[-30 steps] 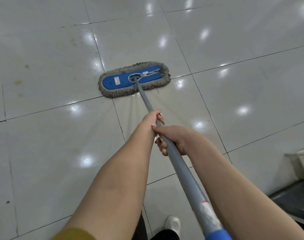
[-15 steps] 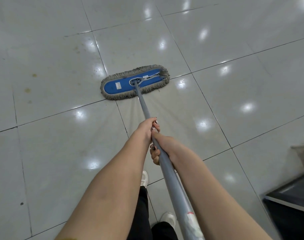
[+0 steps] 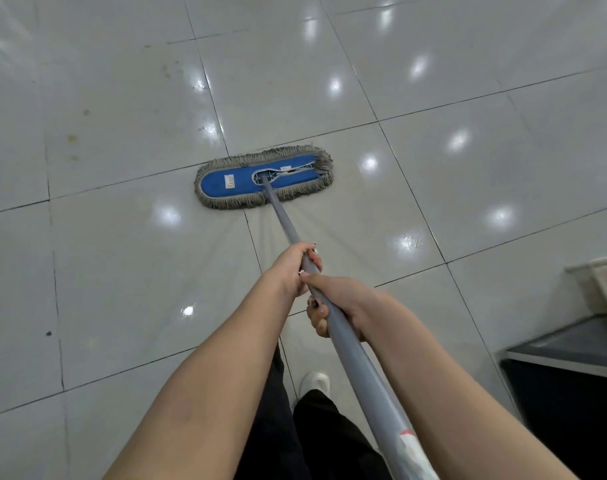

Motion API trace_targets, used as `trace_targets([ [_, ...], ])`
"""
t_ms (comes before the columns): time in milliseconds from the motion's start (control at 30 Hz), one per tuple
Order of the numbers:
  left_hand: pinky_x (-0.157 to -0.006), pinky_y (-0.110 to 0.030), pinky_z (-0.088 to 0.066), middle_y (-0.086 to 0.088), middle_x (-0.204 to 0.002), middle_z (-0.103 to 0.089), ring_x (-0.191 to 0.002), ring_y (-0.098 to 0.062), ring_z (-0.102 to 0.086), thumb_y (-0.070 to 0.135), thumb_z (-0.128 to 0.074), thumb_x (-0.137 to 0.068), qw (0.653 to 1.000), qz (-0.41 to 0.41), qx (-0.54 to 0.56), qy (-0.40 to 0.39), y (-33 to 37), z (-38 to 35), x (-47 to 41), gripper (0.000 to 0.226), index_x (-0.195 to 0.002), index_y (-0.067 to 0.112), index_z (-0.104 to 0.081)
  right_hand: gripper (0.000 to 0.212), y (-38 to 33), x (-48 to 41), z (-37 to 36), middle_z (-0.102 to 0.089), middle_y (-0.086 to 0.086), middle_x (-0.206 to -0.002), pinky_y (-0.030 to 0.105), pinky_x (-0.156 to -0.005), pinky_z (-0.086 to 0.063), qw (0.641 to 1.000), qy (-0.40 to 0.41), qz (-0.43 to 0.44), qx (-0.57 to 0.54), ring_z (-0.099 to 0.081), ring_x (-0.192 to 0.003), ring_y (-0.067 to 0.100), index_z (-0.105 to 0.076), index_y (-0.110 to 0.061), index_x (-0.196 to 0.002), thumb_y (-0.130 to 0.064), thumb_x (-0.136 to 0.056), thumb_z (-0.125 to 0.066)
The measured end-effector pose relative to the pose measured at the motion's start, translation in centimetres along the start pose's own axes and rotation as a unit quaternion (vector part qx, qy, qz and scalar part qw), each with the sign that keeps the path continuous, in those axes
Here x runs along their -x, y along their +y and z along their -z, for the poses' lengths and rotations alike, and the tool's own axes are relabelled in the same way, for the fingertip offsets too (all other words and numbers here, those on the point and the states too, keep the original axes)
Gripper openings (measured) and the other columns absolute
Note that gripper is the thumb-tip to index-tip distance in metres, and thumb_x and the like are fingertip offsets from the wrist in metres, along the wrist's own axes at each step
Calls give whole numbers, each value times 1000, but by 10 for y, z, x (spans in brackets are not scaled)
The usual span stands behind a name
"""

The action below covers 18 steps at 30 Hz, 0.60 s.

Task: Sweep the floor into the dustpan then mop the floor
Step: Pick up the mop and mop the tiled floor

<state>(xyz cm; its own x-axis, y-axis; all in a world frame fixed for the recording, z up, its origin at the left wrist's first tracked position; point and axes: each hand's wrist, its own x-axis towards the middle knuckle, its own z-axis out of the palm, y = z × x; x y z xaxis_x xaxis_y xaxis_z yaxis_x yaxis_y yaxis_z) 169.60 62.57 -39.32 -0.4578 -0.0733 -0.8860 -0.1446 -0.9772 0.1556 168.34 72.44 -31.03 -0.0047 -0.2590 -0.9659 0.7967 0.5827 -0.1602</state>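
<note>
A flat mop head (image 3: 264,177), blue on top with a grey fringe, lies on the glossy white tiled floor (image 3: 433,98) ahead of me. Its grey handle (image 3: 350,355) runs back toward my lower right. My left hand (image 3: 292,266) grips the handle further down toward the head. My right hand (image 3: 336,303) grips it just behind, fingers curled under the pole. A faint wet streak fans out on the tiles between the mop head and my hands. No dustpan is in view.
A dark cabinet or counter (image 3: 572,368) stands at the lower right with a pale basket (image 3: 603,282) behind it. Small yellowish spots (image 3: 72,138) mark the tiles at the left. My white shoe (image 3: 315,382) and dark trousers show below the handle.
The mop head has slid toward me and to the right across a tile joint. Both hands keep the same grip on the handle. My view has shifted with my step.
</note>
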Motion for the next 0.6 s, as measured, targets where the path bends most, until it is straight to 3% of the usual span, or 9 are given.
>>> trace_targets([
  [167,-33,-11,-40,2,-35,-44,-26,-6,-45,7,-44,-94,1000,0,-14,5,-44,18,24,31,-64,11,-40,34,45,14,16,-43,1,-45,14,-31,-37,1000,-25,-12,-3,-41,-25,9,-44,-10,-72,-33,-91,-61],
  [367,-36,-19,-50,-8,-44,-56,-36,-15,-57,6,-45,-96,999,-9,-24,32,-36,10,21,23,-74,5,-46,30,40,6,16,-48,5,-41,14,-28,-39,990,-62,-18,-128,-48,-28,11,-47,-5,-73,-24,-92,-61],
  [467,-30,-13,-41,-4,-43,-50,-28,-10,-49,14,-47,-98,999,-3,4,39,-26,2,8,27,-72,8,-41,31,28,-1,18,-44,2,-40,11,-27,-34,987,-58,-24,-148,-40,-24,7,-45,-7,-74,-26,-91,-63],
  [600,-27,-8,-30,0,-58,-41,-22,-4,-37,27,-51,-97,998,1,16,54,-9,-7,-11,34,-71,10,-38,35,3,-8,15,-44,1,-37,9,-26,-31,994,-35,-32,-102,-36,-21,5,-45,-7,-74,-33,-92,-60],
])
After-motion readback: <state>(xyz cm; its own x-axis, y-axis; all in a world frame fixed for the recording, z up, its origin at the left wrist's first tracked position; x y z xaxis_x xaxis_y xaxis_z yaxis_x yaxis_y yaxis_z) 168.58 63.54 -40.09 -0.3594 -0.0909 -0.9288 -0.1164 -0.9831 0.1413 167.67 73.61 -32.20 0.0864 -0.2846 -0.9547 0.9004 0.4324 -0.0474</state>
